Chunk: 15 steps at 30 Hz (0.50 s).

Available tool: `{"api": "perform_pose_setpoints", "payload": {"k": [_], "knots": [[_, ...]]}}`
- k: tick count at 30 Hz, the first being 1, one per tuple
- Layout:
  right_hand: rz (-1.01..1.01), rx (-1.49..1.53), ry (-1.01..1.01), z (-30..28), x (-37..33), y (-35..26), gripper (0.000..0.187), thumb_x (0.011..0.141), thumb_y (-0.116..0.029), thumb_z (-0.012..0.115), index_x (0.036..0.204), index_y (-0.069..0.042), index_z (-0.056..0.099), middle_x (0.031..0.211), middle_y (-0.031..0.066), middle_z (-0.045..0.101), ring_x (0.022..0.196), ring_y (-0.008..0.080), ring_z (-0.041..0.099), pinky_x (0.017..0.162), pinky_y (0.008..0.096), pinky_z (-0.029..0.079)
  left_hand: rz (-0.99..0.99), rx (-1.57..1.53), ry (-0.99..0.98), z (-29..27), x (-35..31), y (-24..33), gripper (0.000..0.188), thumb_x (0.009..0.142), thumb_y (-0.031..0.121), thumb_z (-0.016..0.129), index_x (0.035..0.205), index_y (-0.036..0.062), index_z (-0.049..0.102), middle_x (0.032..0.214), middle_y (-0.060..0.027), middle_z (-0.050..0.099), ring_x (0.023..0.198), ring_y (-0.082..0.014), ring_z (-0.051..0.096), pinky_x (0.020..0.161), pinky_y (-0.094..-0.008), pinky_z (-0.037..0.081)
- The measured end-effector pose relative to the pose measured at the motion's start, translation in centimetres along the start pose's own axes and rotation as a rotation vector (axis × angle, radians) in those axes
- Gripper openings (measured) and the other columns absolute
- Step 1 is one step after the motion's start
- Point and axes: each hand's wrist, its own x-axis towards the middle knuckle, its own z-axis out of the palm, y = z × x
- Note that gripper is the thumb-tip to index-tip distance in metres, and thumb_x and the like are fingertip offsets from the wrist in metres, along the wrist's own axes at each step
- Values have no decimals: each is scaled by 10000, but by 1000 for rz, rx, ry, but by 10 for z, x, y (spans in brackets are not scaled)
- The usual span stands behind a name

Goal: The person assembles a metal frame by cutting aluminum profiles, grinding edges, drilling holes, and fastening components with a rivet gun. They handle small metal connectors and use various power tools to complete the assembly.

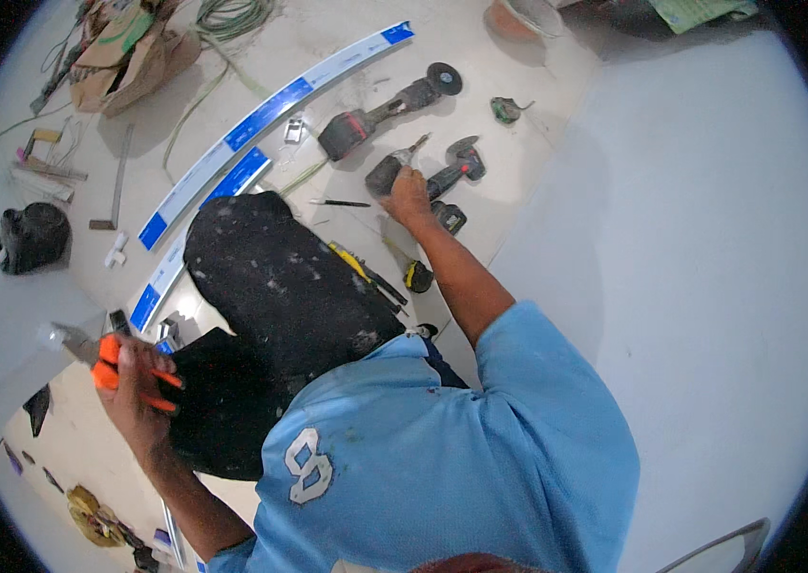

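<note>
My left hand [139, 396] is closed round an orange-handled tool [110, 361], held out at the left beside my bent knee. Its handle ends stick out past my fingers; its working end is blurred. My right hand [408, 199] reaches forward to the floor and grips a dark cordless drill [385, 176], with a bit pointing away from me. Part of the drill is hidden by my fingers. Just right of that hand lies a second cordless power tool [458, 172] with a red mark. An angle grinder [380, 116] with a black disc lies farther ahead.
Long blue-and-white strips [265, 115] lie across the floor ahead. A tape measure [417, 277], a black pen [341, 202] and a metal square [119, 181] lie around. A black container [33, 237] stands left, a brown bag [136, 67] far left. A pale wall [690, 267] rises at right.
</note>
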Motion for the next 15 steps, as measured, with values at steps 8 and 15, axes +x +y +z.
{"api": "perform_pose_setpoints", "payload": {"k": [8, 15], "knots": [[221, -360, -375, 75, 50, 44, 508, 865, -526, 826, 1223, -172, 763, 1192, 79, 786, 1077, 285, 774, 891, 477, 633, -135, 458, 84, -2, -35, 50, 272, 1019, 344, 731, 937, 88, 687, 726, -16, 672, 636, -131, 667, 580, -301, 539], [204, 394, -346, -23, 46, 68, 574, 848, -153, 797, 1373, 15, 636, 1273, 216, 750, 1058, 321, 747, 854, 439, 597, -294, 378, 195, -40, -83, 74, 266, 973, 287, 767, 948, 49, 651, 735, -54, 684, 636, -175, 697, 600, -329, 572]]}}
